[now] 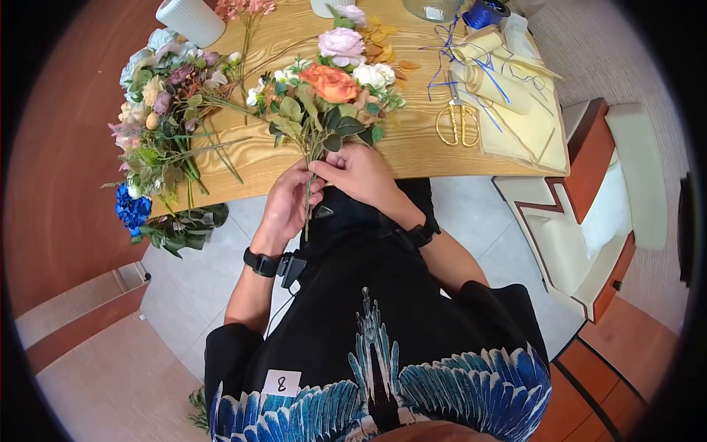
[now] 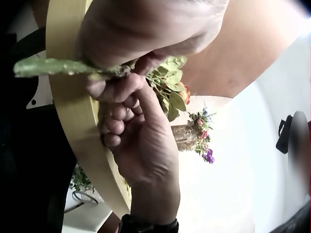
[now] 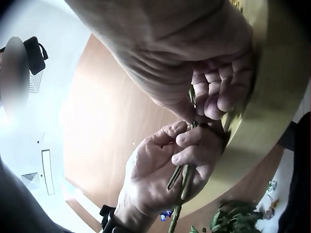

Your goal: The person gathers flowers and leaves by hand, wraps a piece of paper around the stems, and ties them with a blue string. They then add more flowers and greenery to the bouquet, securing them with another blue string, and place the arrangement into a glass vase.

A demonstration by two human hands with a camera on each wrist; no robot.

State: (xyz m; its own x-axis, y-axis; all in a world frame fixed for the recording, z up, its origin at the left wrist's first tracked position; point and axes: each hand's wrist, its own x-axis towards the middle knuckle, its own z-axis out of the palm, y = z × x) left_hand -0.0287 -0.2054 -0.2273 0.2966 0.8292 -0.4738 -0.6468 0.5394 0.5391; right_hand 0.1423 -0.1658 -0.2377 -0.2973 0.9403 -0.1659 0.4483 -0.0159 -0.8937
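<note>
A bouquet with an orange flower, white and pale pink blooms and green leaves is held over the table's front edge, its stems pointing toward the body. My left hand grips the stems from the left, fingers curled round them. On the other side, my right hand pinches the stems just under the leaves, thumb on top. In the left wrist view a thick green stem sticks out beside my left hand. The right wrist view has stems crossing my left palm.
Mixed flowers lie along the table's left side, with a blue flower at its edge. Gold scissors, cream wrapping rolls and blue ribbon are at the right. A white ribbed vase lies at the back left.
</note>
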